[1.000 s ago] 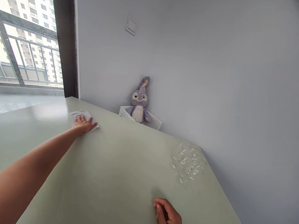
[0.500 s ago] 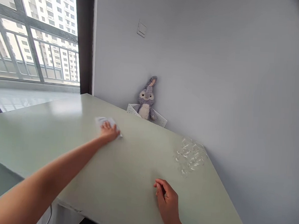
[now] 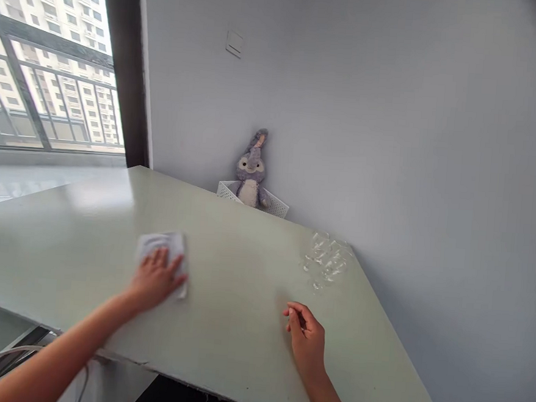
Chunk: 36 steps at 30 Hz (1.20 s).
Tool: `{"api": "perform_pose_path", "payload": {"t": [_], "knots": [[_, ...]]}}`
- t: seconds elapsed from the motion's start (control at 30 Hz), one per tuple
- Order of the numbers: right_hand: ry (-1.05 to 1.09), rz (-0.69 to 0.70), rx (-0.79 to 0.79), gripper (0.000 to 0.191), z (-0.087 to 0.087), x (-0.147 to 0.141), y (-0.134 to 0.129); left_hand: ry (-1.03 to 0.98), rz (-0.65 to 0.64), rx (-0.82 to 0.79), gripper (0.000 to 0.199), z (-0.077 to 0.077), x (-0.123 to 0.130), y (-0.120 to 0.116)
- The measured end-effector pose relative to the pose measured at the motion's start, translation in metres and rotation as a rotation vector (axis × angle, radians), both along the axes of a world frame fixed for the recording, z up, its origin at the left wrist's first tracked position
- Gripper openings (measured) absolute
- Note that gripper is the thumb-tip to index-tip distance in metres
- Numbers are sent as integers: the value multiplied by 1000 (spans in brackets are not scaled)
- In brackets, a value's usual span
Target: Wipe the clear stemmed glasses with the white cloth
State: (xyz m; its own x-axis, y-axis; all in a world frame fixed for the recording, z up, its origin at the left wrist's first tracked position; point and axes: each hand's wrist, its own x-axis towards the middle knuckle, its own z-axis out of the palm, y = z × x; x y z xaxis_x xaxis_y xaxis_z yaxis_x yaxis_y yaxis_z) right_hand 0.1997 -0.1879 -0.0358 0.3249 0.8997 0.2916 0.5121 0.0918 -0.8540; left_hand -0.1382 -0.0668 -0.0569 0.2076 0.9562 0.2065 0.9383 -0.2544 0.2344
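Covering a folded white cloth with a faint grey pattern (image 3: 175, 243) with the bare left hand (image 3: 155, 277), palm down, on the left part of the smooth pale-green counter (image 3: 232, 253). Released fingers on that side — spread over the cloth, not pinching it; probably splayed to spread pressure and hold it flat. Blurred around there, so can't tell how firm the contact is.

Holding the bare right hand (image 3: 307, 338) right of the cloth, over the near half, with fingers loosely curled and thumb close to the index finger. Nothing visible between them; can't tell if fully closed, or touching the counter. Likely parked aside to stay out of the cloth's way.

Heaped at the far right corner, beyond the right hand and well apart from the cloth: clear, thin, curved pieces (image 3: 328, 263). Too see-through to count; maybe put there to be out of the way.

Past the far edge: purple-grey plush rabbit (image 3: 249, 190) in a white perforated basket (image 3: 277, 206) — apparently propped upright by the pale grey wall (image 3: 391, 142). Can't see the basket's support.
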Motion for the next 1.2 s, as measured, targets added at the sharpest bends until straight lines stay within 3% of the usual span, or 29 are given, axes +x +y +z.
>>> {"api": "perform_pose_path", "payload": {"t": [0.07,0.1,0.2,0.27,0.3,0.37,0.43,0.5,0.57,0.7,0.8,0.9,1.03,1.2], "knots": [[-54,73,1,25,9,-13,2,-37,93,87,52,-7,-8,17],[-85,128,9,24,15,-23,4,-67,36,114,49,-9,0,16],[-172,307,69,27,31,-62,15,-103,-411,130,49,-5,56,-15],[-197,369,102,30,34,-86,25,-123,-708,123,43,10,93,-36],[-182,362,103,31,32,-94,29,-157,-782,118,35,20,105,-41],[-120,286,79,30,21,-102,35,-251,-756,151,29,41,111,-37],[-115,221,46,30,5,-99,40,-346,-586,246,30,58,101,-21],[-216,237,33,30,-9,-90,49,-407,-426,320,27,64,88,-4],[-367,305,27,29,-16,-76,65,-433,-373,360,24,58,81,5],[-707,379,-14,25,-10,-43,122,-391,-475,333,26,32,90,-1],[-954,190,-173,32,1,-15,171,-351,-533,273,27,19,97,-6],[-976,-26,-311,43,10,13,212,-335,-536,235,27,16,97,-3],[-915,-209,-463,57,12,32,248,-323,-510,208,26,14,95,6],[-886,-163,-506,63,6,20,260,-326,-518,173,25,12,95,10]]}}
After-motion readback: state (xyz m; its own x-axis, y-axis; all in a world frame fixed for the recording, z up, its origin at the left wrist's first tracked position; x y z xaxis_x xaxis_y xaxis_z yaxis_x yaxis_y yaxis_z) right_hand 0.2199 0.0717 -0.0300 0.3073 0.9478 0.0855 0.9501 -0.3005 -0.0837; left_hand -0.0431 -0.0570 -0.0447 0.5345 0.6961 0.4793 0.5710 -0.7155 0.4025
